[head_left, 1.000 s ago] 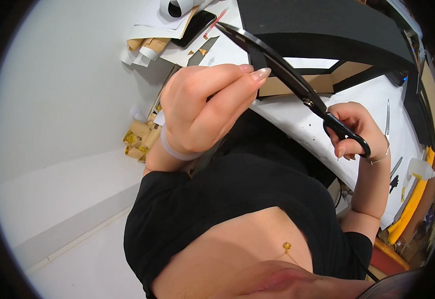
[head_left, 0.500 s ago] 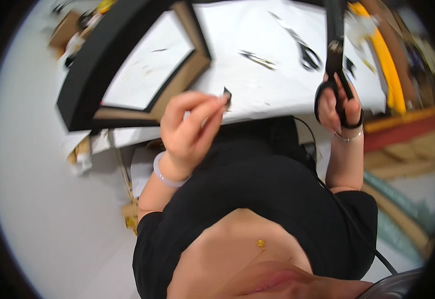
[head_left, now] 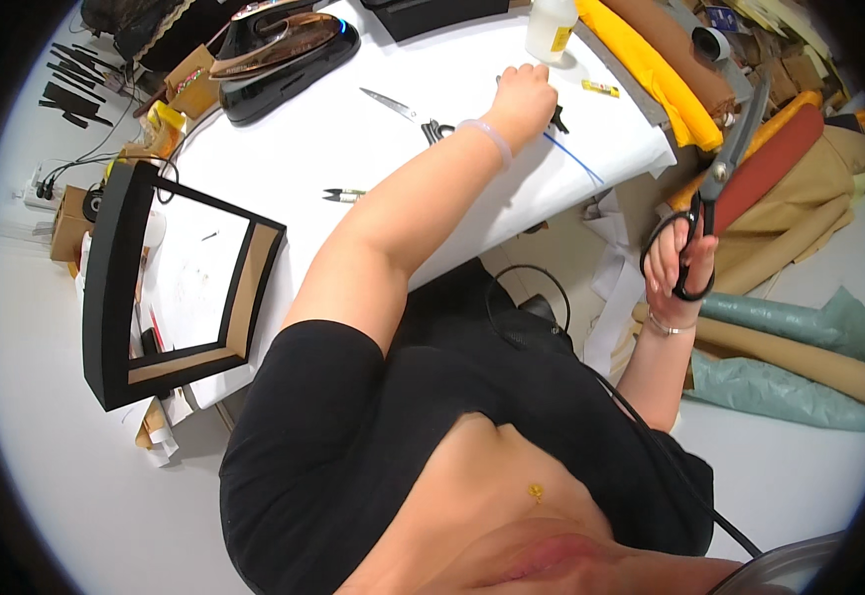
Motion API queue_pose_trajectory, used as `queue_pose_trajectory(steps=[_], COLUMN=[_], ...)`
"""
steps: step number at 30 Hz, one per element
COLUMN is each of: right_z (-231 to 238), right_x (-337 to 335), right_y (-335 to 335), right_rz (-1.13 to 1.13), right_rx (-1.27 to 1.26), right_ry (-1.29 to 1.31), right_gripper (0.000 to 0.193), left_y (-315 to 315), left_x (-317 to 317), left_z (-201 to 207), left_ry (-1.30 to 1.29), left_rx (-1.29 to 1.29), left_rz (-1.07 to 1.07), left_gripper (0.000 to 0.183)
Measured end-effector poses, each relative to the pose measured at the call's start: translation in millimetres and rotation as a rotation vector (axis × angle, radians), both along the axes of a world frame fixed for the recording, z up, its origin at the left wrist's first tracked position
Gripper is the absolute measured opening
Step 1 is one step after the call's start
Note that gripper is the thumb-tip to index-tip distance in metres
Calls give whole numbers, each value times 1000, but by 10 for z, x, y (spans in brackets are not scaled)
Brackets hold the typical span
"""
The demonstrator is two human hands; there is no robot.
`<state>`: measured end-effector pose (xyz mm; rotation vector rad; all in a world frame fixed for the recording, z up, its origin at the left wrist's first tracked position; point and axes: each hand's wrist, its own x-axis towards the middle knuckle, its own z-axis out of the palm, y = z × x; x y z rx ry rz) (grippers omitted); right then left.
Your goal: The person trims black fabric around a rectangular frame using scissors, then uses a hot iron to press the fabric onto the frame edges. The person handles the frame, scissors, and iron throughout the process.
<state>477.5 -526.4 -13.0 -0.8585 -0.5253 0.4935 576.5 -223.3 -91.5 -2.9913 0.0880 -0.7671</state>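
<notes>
Large black-handled shears (head_left: 718, 177) are in my right hand (head_left: 679, 258), with fingers and thumb in the handle loops. The blades point up, off the table's right side. My left hand (head_left: 526, 103) reaches across to the table's back right, its fingers curled down and their tips hidden. What it holds, if anything, cannot be made out. Small black scraps (head_left: 558, 121) lie right beside it. Just beyond stands a clear bottle (head_left: 552, 32) with a yellow label. A black four-sided frame (head_left: 115, 297) with a tan inner face stands at the table's left end.
An iron (head_left: 289, 59) on its black base sits at the back left. Silver-bladed scissors (head_left: 393, 104) and thread snips (head_left: 343, 195) lie on the white table (head_left: 452, 59). A yellow roll (head_left: 651, 74) borders the right edge. Fabric rolls (head_left: 790, 352) lie at the right.
My left hand, earlier pinching a small black piece near the table's front edge, has swung to the back right. The view has shifted; the shears remain in my right hand.
</notes>
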Motion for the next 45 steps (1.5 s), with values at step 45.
queue_pose_trajectory(steps=[45], right_z=[20], right_x=[-1162], right_y=[2213], right_rz=[434], right_rx=[-257], right_ry=[-245], right_gripper=[17], left_y=[1672], left_x=[-5616], left_z=[1282], left_ry=[-1247], left_rx=[-1316], left_rz=[588], left_gripper=[46])
